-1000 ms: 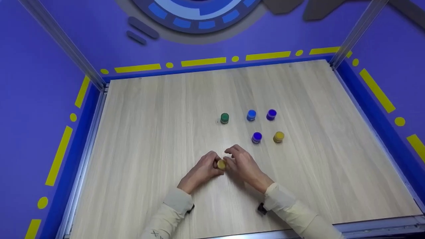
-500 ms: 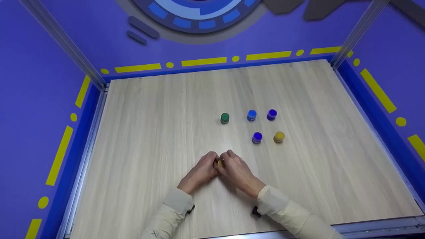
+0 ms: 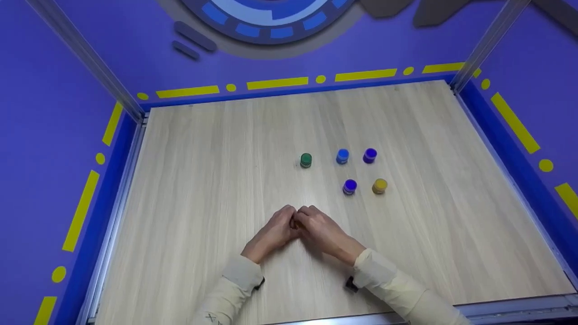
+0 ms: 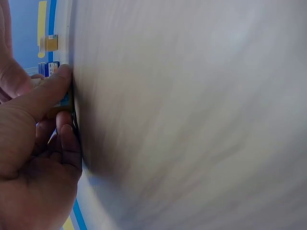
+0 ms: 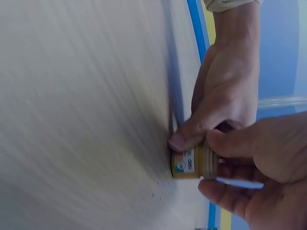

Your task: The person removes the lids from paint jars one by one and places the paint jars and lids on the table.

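Observation:
A small paint jar (image 5: 189, 164) with ochre-yellow contents and a printed label stands upright, its base at the tabletop. My left hand (image 3: 272, 232) grips the jar's body low down, thumb along the label side. Around the lid (image 5: 209, 162), the thumb and fingers of my right hand (image 3: 323, 230) pinch from opposite sides. In the head view both hands cover the jar almost fully. The left wrist view shows part of its label between my left thumb and fingers.
Beyond the hands on the wooden tabletop (image 3: 203, 180) stand more small jars: green (image 3: 305, 160), blue (image 3: 342, 156), purple (image 3: 370, 155), a second purple jar (image 3: 349, 187) and a yellow one (image 3: 379, 186). Blue-violet panels (image 3: 280, 67) border the table at the back and sides.
My right hand has come in leftward from beside the jar and closed its fingers over the lid, hiding the yellow top. My left hand keeps its hold in the same spot.

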Action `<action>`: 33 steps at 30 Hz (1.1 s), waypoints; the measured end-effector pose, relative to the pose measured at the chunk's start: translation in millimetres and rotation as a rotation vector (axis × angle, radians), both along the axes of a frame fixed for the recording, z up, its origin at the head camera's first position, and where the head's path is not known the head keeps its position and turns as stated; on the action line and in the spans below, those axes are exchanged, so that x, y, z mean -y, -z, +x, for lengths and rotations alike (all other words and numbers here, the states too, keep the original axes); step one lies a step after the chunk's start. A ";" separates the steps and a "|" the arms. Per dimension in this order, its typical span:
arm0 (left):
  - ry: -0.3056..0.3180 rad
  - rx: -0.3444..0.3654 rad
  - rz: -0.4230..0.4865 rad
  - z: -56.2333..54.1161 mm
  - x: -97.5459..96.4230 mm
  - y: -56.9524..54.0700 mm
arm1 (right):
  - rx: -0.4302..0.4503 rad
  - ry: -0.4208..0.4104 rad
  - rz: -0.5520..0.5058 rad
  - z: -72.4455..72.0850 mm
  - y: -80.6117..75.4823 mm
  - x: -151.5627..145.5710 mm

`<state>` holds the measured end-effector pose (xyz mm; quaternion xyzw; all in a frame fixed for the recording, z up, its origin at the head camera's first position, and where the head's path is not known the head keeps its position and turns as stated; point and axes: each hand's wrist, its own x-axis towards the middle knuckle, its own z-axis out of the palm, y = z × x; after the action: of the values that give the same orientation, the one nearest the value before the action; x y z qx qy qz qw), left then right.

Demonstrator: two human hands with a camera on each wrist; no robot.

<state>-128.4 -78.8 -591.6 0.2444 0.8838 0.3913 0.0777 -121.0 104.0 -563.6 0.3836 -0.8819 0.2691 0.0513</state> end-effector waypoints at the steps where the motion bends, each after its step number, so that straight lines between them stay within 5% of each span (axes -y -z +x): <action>1: -0.001 0.008 -0.003 -0.1 -0.1 -0.1 | -0.005 -0.027 0.003 -1.4 -0.4 -1.4; 8: -0.010 0.031 -0.001 -0.5 -0.1 1.7 | -0.079 -0.172 0.044 -7.7 1.8 -8.3; 12: -0.013 0.023 -0.001 -0.6 -0.4 0.9 | -0.065 -0.173 -0.012 -7.8 4.9 -9.7; 16: -0.011 0.028 0.009 -0.5 -0.4 -0.3 | -0.001 -0.073 -0.091 -5.2 6.5 -10.3; 22: -0.010 0.082 0.056 -0.6 0.8 -0.1 | 0.033 0.185 -0.153 -1.1 6.0 -6.6; 33: -0.003 -0.046 0.004 0.4 -0.5 2.8 | -0.120 0.324 0.056 15.1 9.4 13.0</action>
<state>-128.1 -78.3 -594.3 0.2522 0.8850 0.3874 0.0563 -105.9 91.0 -573.0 0.2532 -0.9347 0.2091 0.1358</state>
